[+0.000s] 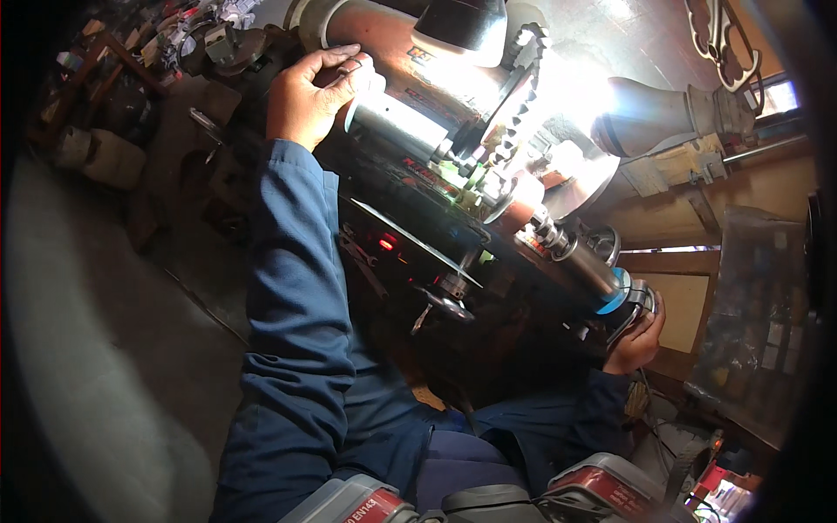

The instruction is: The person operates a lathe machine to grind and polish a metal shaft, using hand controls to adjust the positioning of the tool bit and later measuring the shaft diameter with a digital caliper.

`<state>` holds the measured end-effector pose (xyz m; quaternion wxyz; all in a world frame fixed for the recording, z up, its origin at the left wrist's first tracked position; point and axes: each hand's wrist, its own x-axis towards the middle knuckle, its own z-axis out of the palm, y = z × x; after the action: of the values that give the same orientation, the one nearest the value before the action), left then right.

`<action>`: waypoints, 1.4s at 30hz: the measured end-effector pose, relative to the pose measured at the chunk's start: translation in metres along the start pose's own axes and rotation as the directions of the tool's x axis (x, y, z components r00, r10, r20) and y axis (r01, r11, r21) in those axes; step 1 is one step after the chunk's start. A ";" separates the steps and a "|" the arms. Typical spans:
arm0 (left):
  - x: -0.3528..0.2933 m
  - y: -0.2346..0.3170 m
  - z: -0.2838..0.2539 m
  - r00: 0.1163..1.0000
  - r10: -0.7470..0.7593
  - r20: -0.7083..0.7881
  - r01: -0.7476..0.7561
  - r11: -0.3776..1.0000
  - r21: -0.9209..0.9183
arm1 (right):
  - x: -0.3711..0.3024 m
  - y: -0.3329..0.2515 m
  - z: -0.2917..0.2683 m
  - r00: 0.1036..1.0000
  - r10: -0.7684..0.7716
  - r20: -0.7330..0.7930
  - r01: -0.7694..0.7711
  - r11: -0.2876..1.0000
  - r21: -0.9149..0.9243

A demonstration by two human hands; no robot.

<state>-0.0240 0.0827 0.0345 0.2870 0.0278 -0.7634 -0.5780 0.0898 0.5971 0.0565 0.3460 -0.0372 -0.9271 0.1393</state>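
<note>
A long bench machine runs slantwise from upper left to lower right. My left hand is at its far left, fingers curled and pinched together by the end of a shiny metal cylinder; anything between the fingertips is hidden. At the machine's right end, my right hand is wrapped round a dark end fitting, partly covered by the fitting itself. Beside that fitting, a blue ring circles a second metal cylinder. Bright light washes out the parts around the shiny wheel between my hands.
A grey lamp shines from the right; a black hood hangs above. A segmented hose rises mid-machine. Below it are a handwheel and wrenches. A plastic sheet hangs at right. Clutter fills the upper left.
</note>
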 end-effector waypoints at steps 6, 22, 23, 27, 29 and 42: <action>0.000 -0.006 -0.002 1.000 -0.008 0.003 0.008 0.999 -0.039 | 0.021 -0.001 -0.007 0.980 0.044 0.192 -0.038 0.999 -0.035; -0.002 -0.004 -0.003 0.997 0.080 -0.025 -0.079 0.996 0.034 | 0.089 0.041 0.008 0.578 0.227 0.784 -0.446 0.892 0.070; -0.002 -0.005 -0.003 0.996 0.087 -0.028 -0.085 0.995 0.056 | 0.092 0.041 0.009 0.578 0.226 0.784 -0.441 0.895 0.068; -0.001 -0.008 -0.001 0.995 0.088 -0.036 -0.085 0.993 0.085 | 0.108 0.047 0.016 0.422 0.167 0.891 -0.451 0.891 0.046; -0.002 -0.006 -0.004 0.996 0.075 -0.041 -0.072 0.995 0.075 | 0.119 0.057 0.023 0.361 0.109 0.926 -0.414 0.909 0.055; -0.001 -0.011 -0.001 0.996 0.065 -0.068 -0.068 0.997 -0.048 | 0.138 0.064 0.052 -0.033 0.020 0.999 0.006 1.000 -0.020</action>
<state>-0.0257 0.0789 0.0241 0.3319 0.0145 -0.7391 -0.5859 -0.0506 0.6691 0.0883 -0.4268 0.0664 -0.8943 0.1171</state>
